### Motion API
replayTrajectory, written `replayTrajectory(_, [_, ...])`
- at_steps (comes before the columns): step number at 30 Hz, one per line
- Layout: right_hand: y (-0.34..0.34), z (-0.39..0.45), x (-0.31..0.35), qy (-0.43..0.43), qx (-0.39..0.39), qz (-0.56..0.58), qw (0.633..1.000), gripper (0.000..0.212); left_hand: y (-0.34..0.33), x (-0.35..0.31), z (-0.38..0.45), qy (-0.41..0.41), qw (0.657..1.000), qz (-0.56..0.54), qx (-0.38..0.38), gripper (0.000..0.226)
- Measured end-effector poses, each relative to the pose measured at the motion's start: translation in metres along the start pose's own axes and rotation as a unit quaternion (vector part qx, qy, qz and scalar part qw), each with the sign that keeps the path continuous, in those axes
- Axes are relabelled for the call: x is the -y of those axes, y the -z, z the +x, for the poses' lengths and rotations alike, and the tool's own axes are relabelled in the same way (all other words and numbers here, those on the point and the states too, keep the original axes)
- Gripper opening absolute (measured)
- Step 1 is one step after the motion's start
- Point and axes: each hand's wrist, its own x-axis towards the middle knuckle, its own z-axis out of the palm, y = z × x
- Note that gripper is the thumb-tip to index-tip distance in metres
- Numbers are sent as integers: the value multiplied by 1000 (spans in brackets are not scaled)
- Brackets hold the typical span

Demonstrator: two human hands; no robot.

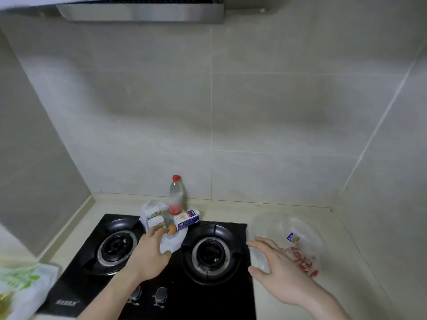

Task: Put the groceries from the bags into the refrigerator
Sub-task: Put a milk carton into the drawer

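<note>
grey tiled walls, beige table (288,294). black glass two-burner stove (175,294) at its middle. clear plastic bag (298,229) right of stove; right hand (279,269) spread wide, fingers touching it. white bag (172,242) at stove's back edge: two cartons, one egg (171,229), one red-capped bottle (176,196) behind. left hand (150,255) relaxed, resting on white bag.
</note>
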Motion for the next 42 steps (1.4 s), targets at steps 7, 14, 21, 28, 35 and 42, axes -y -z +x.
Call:
replayTrajectory(7, [-21,18,23,-50,-22,-7,998,57,-5,37,87,31,998,36,28,71])
replayTrajectory(14, [-38,17,24,-104,-39,-6,994,57,-25,59,134,82,990,102,49,68])
replayTrajectory(21, [-44,8,4,-144,-58,3,988,58,-39,89,162,98,982,137,89,62])
replayTrajectory(28, [-33,18,-13,-147,-39,3,988,55,-46,100,176,126,974,175,64,49])
replayTrajectory(35, [-13,42,-54,-165,-13,8,986,42,-32,80,146,105,987,83,-88,52])
replayTrajectory(42, [5,86,-155,-211,-22,32,977,48,-6,-4,87,26,979,-26,-202,46])
